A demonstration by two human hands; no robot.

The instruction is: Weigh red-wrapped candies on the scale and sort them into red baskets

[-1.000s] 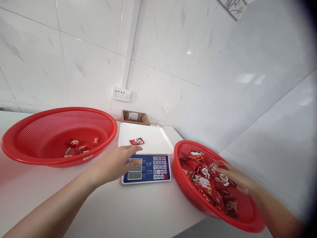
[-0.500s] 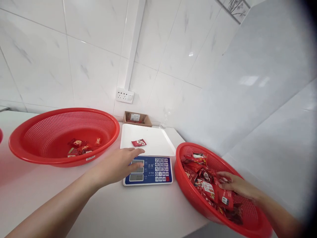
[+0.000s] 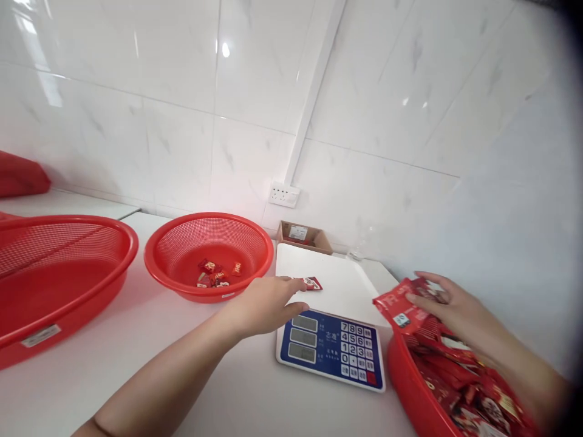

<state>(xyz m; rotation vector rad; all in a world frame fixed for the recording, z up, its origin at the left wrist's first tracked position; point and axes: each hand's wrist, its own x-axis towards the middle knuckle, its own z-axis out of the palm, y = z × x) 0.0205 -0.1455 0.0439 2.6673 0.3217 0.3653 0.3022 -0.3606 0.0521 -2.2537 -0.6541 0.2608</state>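
My left hand (image 3: 264,306) hovers at the front left of the digital scale (image 3: 337,352), thumb and fingers apart. Its fingertips overlap a small red snack packet (image 3: 313,283) lying on the white weighing pan (image 3: 337,267); whether they touch it I cannot tell. My right hand (image 3: 449,300) is closed on a larger red packet (image 3: 398,306), lifted above the rim of the right red basket (image 3: 403,376). That basket holds many red packets (image 3: 473,376) and is partly cut off by the frame. Another small item may be under my right fingers, but it is blurred.
Left of the scale stands a round red basket (image 3: 164,261) with several small packets (image 3: 212,273). A further red basket (image 3: 86,297) is at the far left. Behind the scale are a cardboard box (image 3: 314,237) and clear plastic (image 3: 357,247), near a wall socket (image 3: 284,194).
My right hand has raised the larger red packet out of the right basket toward the scale. My left hand is now closer to the small packet. The view has swung left.
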